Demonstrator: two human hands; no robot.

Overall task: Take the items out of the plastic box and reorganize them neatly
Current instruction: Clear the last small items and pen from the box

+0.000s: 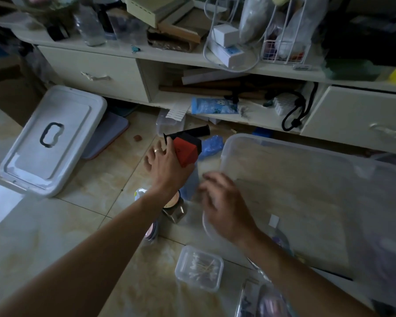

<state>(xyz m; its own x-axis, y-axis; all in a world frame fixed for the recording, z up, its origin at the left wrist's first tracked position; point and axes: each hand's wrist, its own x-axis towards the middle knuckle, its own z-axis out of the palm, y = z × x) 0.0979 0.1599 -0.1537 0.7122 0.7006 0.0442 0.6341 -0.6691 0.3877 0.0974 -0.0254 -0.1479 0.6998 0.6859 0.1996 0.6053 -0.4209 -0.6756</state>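
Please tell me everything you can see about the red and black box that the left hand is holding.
The red and black box is small, with flat faces and sharp edges, probably cardboard: one face red, the adjoining faces black. It looks closed. It is tilted, held above the tiled floor by the left hand, whose fingers wrap its left side. It is left of the clear plastic box, not touching it.

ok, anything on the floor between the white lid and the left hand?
Head view: mostly bare tile between the white lid and the left hand, which holds a red-and-black box. Only a small reddish spot lies further back.
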